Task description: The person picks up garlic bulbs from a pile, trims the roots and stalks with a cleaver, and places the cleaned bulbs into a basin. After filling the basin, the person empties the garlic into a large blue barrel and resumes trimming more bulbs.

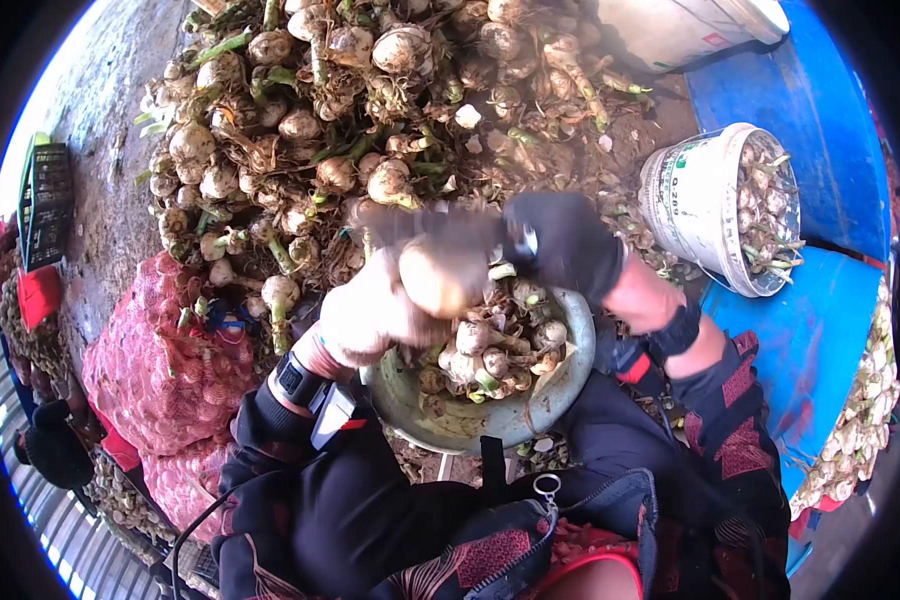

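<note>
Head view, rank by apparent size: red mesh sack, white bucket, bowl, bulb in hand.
1. red mesh sack
2. bowl, but it's nearer the camera, so the bucket may match it
3. bulb

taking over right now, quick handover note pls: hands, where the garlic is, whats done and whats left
Left hand, pale glove: closed around a pale round garlic bulb above the lap.
Right hand, black glove: at the bulb's top, blurred; grip cannot be told.
Done: grey-green round bowl on the lap holds a heap of bulbs; white plastic bucket at right holds more.
Left: large pile of stalked garlic on the ground ahead.
</note>
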Available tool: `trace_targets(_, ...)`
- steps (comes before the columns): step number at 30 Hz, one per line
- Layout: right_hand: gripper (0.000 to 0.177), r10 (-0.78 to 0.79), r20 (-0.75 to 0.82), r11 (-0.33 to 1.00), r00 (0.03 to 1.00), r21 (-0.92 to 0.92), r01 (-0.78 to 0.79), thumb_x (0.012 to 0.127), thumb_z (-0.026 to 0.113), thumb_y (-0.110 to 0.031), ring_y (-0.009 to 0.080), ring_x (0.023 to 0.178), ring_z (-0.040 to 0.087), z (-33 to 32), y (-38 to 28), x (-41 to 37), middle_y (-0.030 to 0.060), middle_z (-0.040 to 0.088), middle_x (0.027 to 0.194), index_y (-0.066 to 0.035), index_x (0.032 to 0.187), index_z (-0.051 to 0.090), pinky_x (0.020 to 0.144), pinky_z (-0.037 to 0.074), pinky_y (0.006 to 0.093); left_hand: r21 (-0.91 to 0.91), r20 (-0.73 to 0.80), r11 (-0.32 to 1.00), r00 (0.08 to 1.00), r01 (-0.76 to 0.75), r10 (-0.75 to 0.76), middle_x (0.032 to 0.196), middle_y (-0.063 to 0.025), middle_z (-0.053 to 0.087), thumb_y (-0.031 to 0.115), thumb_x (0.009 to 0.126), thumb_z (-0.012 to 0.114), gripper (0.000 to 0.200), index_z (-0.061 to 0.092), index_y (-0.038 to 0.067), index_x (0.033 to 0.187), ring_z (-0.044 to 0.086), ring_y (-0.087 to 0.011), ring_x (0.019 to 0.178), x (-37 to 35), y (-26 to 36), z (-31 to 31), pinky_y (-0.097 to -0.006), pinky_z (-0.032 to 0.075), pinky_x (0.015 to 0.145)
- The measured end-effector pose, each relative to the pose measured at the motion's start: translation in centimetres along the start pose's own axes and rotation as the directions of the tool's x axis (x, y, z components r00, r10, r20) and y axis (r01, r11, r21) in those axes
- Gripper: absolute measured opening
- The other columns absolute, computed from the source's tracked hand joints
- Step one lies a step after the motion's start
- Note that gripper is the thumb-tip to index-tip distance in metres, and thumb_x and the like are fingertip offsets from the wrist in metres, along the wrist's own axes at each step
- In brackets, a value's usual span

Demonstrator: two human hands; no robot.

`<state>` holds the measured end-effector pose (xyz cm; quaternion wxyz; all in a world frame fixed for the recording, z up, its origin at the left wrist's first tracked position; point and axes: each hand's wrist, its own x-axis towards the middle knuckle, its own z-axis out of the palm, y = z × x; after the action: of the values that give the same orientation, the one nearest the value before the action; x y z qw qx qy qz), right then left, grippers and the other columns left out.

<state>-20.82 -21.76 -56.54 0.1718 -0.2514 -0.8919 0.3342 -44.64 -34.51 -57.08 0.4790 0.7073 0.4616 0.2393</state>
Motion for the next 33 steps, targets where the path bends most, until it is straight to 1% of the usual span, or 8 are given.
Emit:
trace_targets(5,0.02,0.233,0.084,0.951,0.969,-0.226,-0.21,0.07,0.066,-0.023,0.0279,0.056,0.06,1.1,3.0,-2.8,0.0159,0.058,0.061,-0.004,0.073,0.061,0.055,0.047,0.0369,-0.842,0.162,0.464,0.949,0.275,-0.27,0.105,-0.0042,0.058,0.014,0.058,0.074,0.072,0.046,0.001,0.123,0.054,-0.0131,0.094,3.3,4.7,-1.7,-0.0281,0.041,0.089)
trace_targets(13,0.046,0.341,0.2,0.819,0.918,0.417,-0.395,0.062,0.081,-0.037,0.0115,0.064,0.058,-0.5,-1.8,1.0,0.0055,0.063,0.069,0.001,0.08,0.064,0.059,0.047,0.0273,-0.133,-0.064,0.947,0.951,0.294,-0.304,0.098,-0.0065,0.06,0.006,0.068,0.069,0.058,0.044,0.002,0.12,0.059,-0.0157,0.087,5.3,3.0,0.8,-0.0271,0.049,0.075)
trace_targets(16,0.032,0.482,0.223,0.356,0.847,0.834,-0.422,0.067,0.078,-0.026,0.0103,0.071,0.061,0.0,-1.0,0.7,0.0044,0.064,0.075,-0.001,0.082,0.065,0.061,0.049,0.0239,-0.96,-0.056,0.279,0.972,0.01,-0.228,0.115,-0.011,0.054,0.004,0.069,0.07,0.074,0.032,0.002,0.132,0.055,-0.017,0.097,5.1,2.6,0.4,-0.0285,0.049,0.076)
trace_targets(20,0.038,0.564,0.231,0.121,0.793,0.927,-0.356,0.077,0.059,-0.013,0.0143,0.084,0.06,0.1,-0.1,0.4,0.0096,0.057,0.1,0.002,0.11,0.048,0.069,0.053,0.0262,-0.969,-0.166,0.228,0.939,-0.098,-0.301,0.117,-0.0144,0.052,-0.002,0.079,0.062,0.071,0.022,0.004,0.138,0.058,-0.0173,0.086,3.9,4.0,0.7,-0.0292,0.051,0.069)
trace_targets(23,0.033,0.543,0.343,0.275,0.766,0.789,-0.549,0.076,0.065,-0.028,0.011,0.066,0.058,-0.2,-2.4,0.9,0.0026,0.06,0.075,-0.002,0.095,0.058,0.059,0.048,0.0249,-0.571,-0.281,0.808,0.889,0.147,-0.36,0.1,-0.01,0.061,0.008,0.084,0.059,0.039,0.047,-0.001,0.12,0.058,-0.0138,0.084,4.5,-0.1,2.5,-0.0265,0.049,0.071)
trace_targets(24,0.033,0.488,0.236,0.4,0.84,0.795,-0.456,0.076,0.065,-0.037,0.0085,0.058,0.054,0.2,-3.2,1.4,-0.0011,0.058,0.064,-0.004,0.083,0.06,0.054,0.043,0.0234,-0.886,-0.306,0.441,0.895,-0.143,-0.324,0.092,-0.0077,0.063,0.015,0.087,0.056,0.024,0.056,-0.002,0.104,0.058,-0.0122,0.083,5.1,1.0,2.4,-0.0259,0.048,0.072)
trace_targets(25,0.033,0.466,0.155,0.529,0.871,0.74,-0.415,0.075,0.068,-0.036,0.0066,0.058,0.051,1.1,-2.3,1.2,0.0,0.058,0.066,-0.004,0.077,0.061,0.053,0.041,0.0233,-0.557,-0.459,0.819,0.873,-0.137,-0.166,0.088,-0.0056,0.062,0.017,0.087,0.055,0.022,0.057,-0.001,0.101,0.057,-0.0114,0.081,4.6,2.7,0.7,-0.0258,0.047,0.07)
trace_targets(33,0.026,0.238,0.057,0.935,0.97,0.257,-0.245,0.069,0.069,-0.023,0.0141,0.054,0.053,-0.2,-3.6,2.1,0.0128,0.053,0.058,0.0,0.068,0.058,0.052,0.041,0.0324,-0.442,-0.343,0.886,0.886,0.139,-0.311,0.083,-0.0054,0.061,0.014,0.081,0.061,0.016,0.062,0.004,0.093,0.057,-0.0155,0.066,3.2,1.1,-0.4,-0.0264,0.046,0.061)
